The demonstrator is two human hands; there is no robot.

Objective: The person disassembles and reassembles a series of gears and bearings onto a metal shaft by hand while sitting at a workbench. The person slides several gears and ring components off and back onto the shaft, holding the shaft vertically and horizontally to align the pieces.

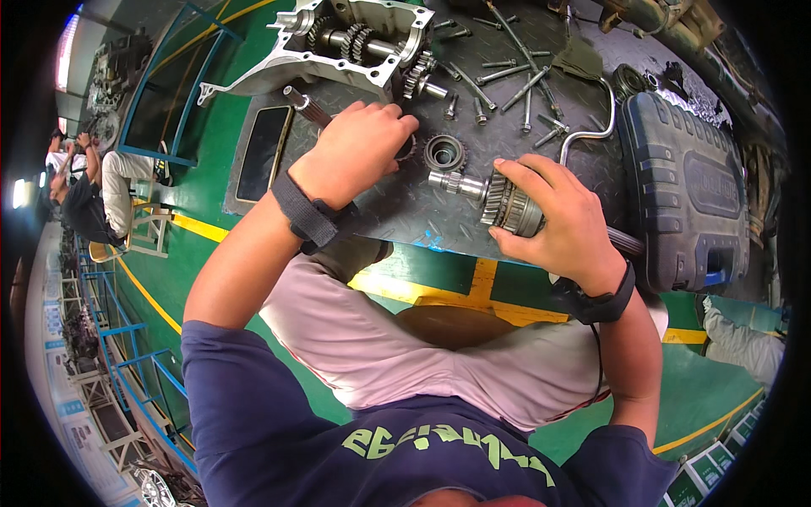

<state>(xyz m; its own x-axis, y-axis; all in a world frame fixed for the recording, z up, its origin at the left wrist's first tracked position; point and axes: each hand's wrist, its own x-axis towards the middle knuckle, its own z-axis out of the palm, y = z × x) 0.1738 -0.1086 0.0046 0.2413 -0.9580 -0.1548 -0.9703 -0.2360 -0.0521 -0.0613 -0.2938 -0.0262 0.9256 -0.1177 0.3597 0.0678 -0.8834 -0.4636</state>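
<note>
While my right hand (pixel 570 218) grips a silver, toothed steel gear cluster (pixel 507 208) at its left side, my curled left hand (pixel 359 150) covers a slim, splined steel shaft (pixel 309 109) — whether gripped, cannot tell. Judgement: level, two-sided support suits the cluster — no tilting.

Navy T-shirt (pixel 414 460), black wrist straps (pixel 309 213)

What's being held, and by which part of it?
Right hand: gear shaft, gripped around its gears. Left hand: over a splined shaft; grip hidden, can't tell.
</note>
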